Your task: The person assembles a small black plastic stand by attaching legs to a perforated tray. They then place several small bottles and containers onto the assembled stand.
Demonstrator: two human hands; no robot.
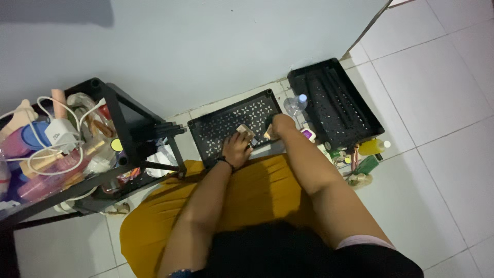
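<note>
Two hands (257, 136) closed, gripping small items over tray (216, 128)

mustard skirt (257, 190); black wristband (225, 162), pink sleeve (363, 240)

Bare white floor tiles (437, 170) lie open to the right and front of the black perforated tray (226, 126), while a second black tray (334, 103) and a clutter of small bottles (355, 154) crowd its right edge. A laden black rack (103, 149) blocks the left, and the grey wall (206, 46) closes the far side.
</note>
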